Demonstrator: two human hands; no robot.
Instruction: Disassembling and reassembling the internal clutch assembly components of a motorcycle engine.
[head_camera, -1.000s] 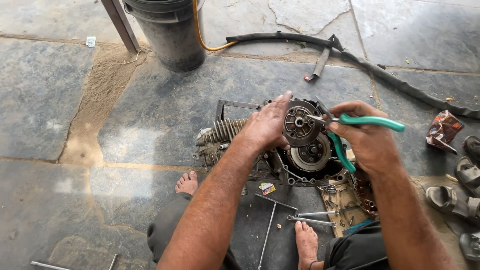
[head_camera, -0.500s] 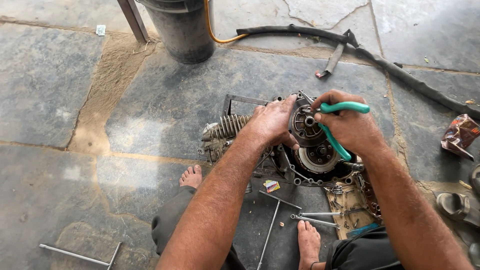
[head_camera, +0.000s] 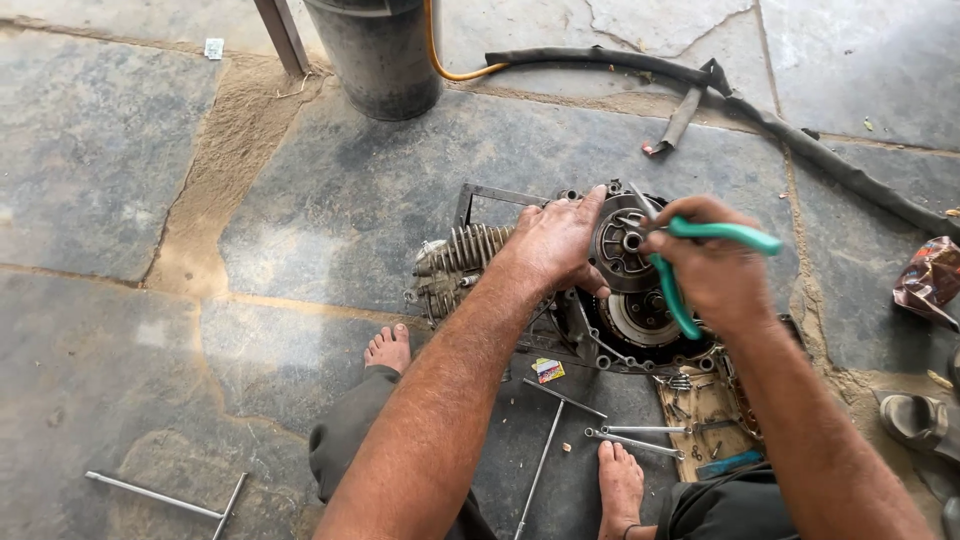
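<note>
We extend both forearms forward; left hand (head_camera: 556, 240) spreads flat, palm down; right hand (head_camera: 712, 268) clenches, knuckles up.

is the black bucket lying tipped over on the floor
No, the black bucket stands upright on the stone floor, beyond the engine that both hands work on.

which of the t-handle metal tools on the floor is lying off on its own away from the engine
The long T-handle metal rod at lower left, alone on the stone; the other T-handle lies between the feet.
</note>
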